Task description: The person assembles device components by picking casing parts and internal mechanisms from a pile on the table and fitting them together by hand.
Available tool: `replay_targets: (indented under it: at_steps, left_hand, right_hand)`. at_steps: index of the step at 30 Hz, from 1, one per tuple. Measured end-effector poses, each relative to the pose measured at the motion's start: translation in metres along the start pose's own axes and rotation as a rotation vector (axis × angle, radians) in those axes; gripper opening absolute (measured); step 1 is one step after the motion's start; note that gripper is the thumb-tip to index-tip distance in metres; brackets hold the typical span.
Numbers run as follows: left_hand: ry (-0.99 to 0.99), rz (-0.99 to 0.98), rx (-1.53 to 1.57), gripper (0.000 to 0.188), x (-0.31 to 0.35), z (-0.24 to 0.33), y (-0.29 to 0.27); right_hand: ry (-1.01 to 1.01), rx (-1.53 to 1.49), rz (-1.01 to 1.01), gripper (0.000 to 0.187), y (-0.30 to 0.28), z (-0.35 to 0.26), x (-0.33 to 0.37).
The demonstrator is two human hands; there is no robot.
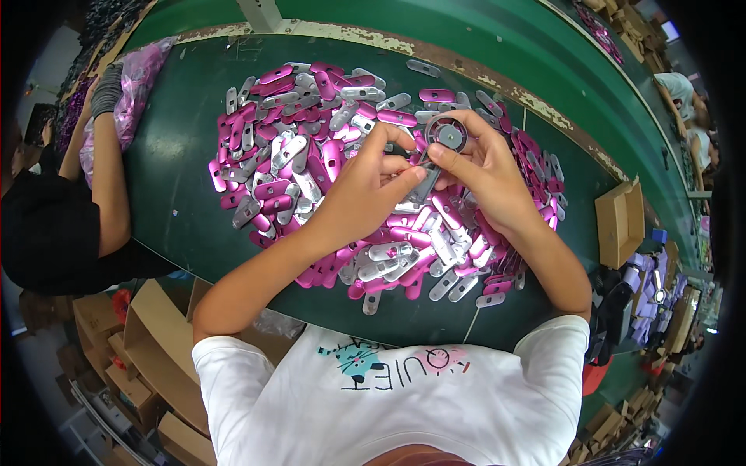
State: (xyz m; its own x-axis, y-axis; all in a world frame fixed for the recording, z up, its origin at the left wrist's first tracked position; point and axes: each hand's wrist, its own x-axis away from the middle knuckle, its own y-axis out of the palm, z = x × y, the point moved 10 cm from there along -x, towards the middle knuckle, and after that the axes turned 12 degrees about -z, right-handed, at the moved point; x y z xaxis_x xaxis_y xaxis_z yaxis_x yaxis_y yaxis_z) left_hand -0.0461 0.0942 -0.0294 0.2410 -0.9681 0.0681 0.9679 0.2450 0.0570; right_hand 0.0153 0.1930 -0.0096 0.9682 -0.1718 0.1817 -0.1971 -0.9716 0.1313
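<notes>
Above the middle of a big heap, my two hands hold one small grey part with a round, fan-like head [447, 133]. My right hand [491, 175] grips the round head, its thumb pressed on the lower rim and its fingers behind. My left hand [371, 186] pinches the narrow grey body below, partly covering it. Under and around both hands lie many long, rounded casing pieces [272, 189], some shiny magenta, others silver-grey, each with a small opening. Nearest my left wrist are more magenta and silver pieces.
The heap sits on a dark green table [175, 167] with a worn far edge. To the left, another person's arm [111, 171] reaches beside a plastic bag of magenta pieces [140, 81]. An open cardboard box [619, 224] stands at right; lilac parts [645, 291] lie beyond it.
</notes>
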Motion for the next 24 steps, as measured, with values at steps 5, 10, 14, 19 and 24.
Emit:
replay_targets:
  at_steps: [5,10,14,19,24]
  left_hand:
    - [0.117,-0.017,-0.122,0.033,0.007,0.029,0.008]
    - [0.221,-0.078,-0.139,0.038,0.007,0.042,0.01]
    - [0.167,-0.107,0.507,0.061,0.001,0.031,0.014]
    - [-0.078,-0.42,1.003,0.037,0.015,0.009,0.057]
    - [-0.122,-0.352,0.625,0.028,0.013,0.008,0.037]
  right_hand:
    - [0.005,-0.143,-0.1,0.042,0.005,-0.01,0.001]
    - [-0.124,-0.175,-0.139,0.042,0.009,-0.019,0.002]
    - [-0.732,0.503,0.05,0.036,0.01,-0.083,0.04]
    - [-0.815,1.019,-0.216,0.031,0.087,-0.094,0.081]
    - [-1.564,1.645,0.041,0.012,0.098,-0.066,0.107]
